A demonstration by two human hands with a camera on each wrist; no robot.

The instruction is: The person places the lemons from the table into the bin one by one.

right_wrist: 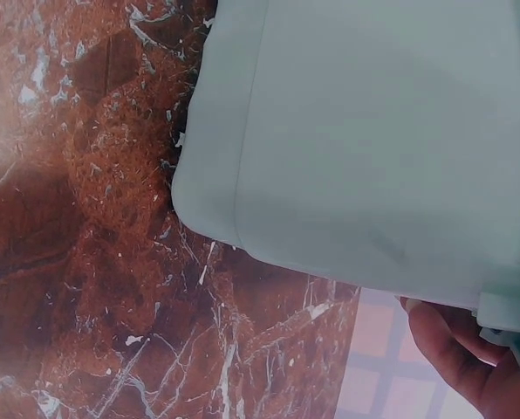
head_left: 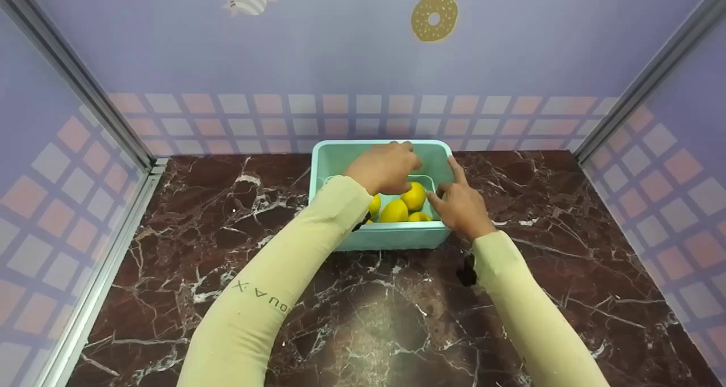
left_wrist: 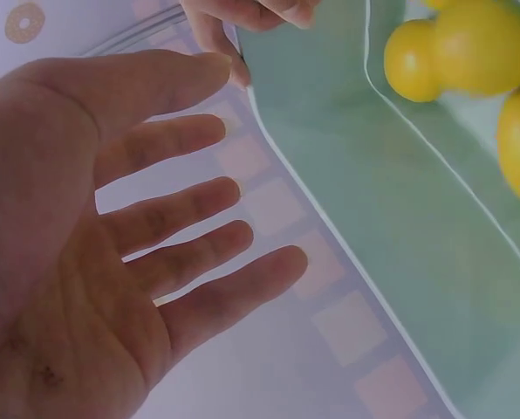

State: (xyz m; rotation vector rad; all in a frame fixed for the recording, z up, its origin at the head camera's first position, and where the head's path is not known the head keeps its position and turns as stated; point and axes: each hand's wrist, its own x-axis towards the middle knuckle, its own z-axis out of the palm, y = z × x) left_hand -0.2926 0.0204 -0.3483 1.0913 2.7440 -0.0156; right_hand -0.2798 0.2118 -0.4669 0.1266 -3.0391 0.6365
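A pale green plastic bin (head_left: 397,236) stands on the marbled table against the back wall, with several lemons (head_left: 393,211) lying on its floor. My left hand (head_left: 385,168) is over the bin's middle, above the lemons. In the left wrist view this palm (left_wrist: 112,218) faces the camera, fingers spread and nothing held. At the right side wall, my right hand (head_left: 466,205) grips the rim, thumb toward the inside and index finger reaching back along the edge. The right wrist view has its fingers (right_wrist: 448,353) against the bin's rim, low at the right.
The dark red marbled tabletop (head_left: 215,234) surrounds the bin. Lilac panels (head_left: 351,52) with printed sweets and pink and white squares enclose the back and both sides, joined by metal corner posts (head_left: 74,58).
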